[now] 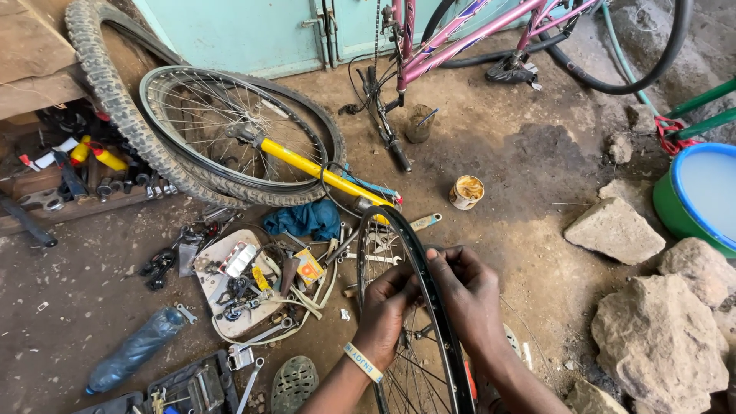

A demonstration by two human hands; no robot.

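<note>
Both hands pinch the bare black bicycle wheel rim, which stands upright on edge between the person's forearms. The left hand closes its fingers on the rim's left flank and the spokes just inside it; the right hand curls over the rim's outer edge from the right, fingertips pressed to the metal. The rim's long arc runs from the bottom of the view up and away from the person, its top curving leftward near a yellow tube, so it lies dead centre between the two hands, neither nearer than the other.

Left of the wheel, close by, sits a pale tray of small tools and parts, with a dark plastic bottle and a tool case nearer the person. Pale rocks crowd the right side; the dirt between them and the rim is open. Farther off lie a spoked wheel with tyre, a small tin, a pink bicycle frame and a green-and-blue basin.
</note>
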